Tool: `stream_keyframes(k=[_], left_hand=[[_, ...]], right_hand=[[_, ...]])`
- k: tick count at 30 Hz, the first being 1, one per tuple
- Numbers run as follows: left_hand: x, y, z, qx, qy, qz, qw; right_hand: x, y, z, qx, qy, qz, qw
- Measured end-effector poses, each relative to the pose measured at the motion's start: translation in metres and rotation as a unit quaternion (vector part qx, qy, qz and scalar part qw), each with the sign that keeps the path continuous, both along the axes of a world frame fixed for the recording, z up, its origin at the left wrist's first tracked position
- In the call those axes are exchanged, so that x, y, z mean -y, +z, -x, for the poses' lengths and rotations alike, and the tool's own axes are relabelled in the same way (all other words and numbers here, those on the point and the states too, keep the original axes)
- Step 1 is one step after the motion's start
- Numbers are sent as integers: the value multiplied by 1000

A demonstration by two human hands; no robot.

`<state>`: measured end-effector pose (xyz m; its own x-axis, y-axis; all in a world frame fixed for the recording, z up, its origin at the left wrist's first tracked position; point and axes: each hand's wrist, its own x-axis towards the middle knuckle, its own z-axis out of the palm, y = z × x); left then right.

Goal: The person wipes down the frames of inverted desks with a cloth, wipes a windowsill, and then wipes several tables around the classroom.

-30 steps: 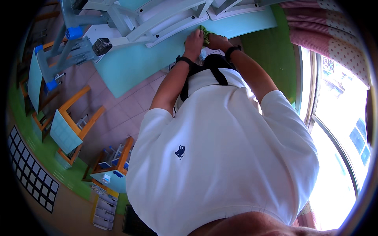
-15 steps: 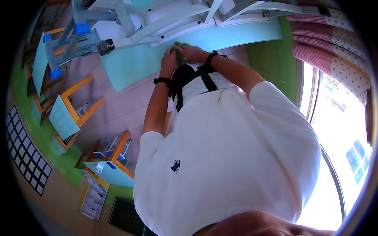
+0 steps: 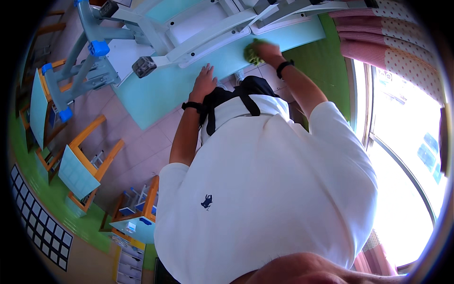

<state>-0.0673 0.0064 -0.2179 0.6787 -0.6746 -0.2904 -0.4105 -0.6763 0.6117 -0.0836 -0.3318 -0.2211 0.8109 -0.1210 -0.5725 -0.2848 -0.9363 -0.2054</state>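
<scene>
Turquoise bench [image 3: 161, 94] under upturned chairs [image 3: 198, 38]: right hand [image 3: 269, 49] closed on green cloth [image 3: 253, 52], wiping near the far edge; left hand [image 3: 204, 81] open, flat beside it; next stroke likely needs steady pressure

1 green cloth [image 3: 253, 51], 2 black wristbands [image 3: 191, 106], 1 turquoise table [image 3: 189, 80].

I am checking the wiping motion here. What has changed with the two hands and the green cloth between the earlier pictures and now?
The right hand moved the green cloth to the right along the turquoise tabletop, away from the left hand. Before, both hands were together on the cloth; now the left hand has let go and rests flat on the tabletop. The upturned chairs on the table stayed in place.
</scene>
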Motion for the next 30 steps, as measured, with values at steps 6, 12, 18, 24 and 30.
stream_keyframes(k=[6, 12, 18, 24, 30], left_hand=[[-43, -9, 4, 41, -40, 28, 998], [-21, 29, -14, 33, 19, 23, 999], [16, 71, -48, -30, 183, 107, 977], [53, 29, -27, 84, 160, 54, 982], [77, -23, -4, -162, 355, -59, 919]], right_hand=[[-53, 22, 1, 121, 88, 204, 967], [-157, 9, -1, 299, 241, 63, 921], [-93, 9, 16, 303, 251, -4, 919], [102, -15, 51, 283, -22, 75, 956], [205, -12, 28, 200, -203, 130, 950]])
